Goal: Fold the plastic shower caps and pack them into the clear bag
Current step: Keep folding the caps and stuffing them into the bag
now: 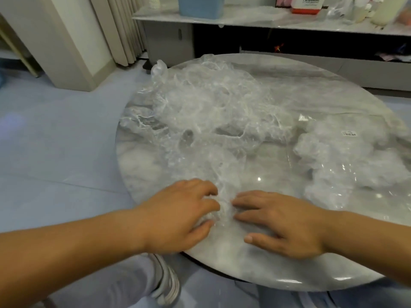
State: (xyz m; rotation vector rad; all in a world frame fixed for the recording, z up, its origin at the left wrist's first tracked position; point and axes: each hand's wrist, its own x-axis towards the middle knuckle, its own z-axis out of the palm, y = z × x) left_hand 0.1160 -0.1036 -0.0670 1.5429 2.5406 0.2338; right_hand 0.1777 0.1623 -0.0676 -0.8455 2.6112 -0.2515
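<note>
At the near edge of the table (289, 283) the left hand (184, 215) curls round a shower cap (223, 208) and the right hand (283, 223) lies flat, fingers apart

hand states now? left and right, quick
Left hand: fingers curled, gripping the shower cap.
Right hand: open, fingers flat on the same cap.

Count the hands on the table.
2. The left hand pinches the shower cap at the near edge of the table; the right hand presses flat on the same cap. None seems hidden.
</note>
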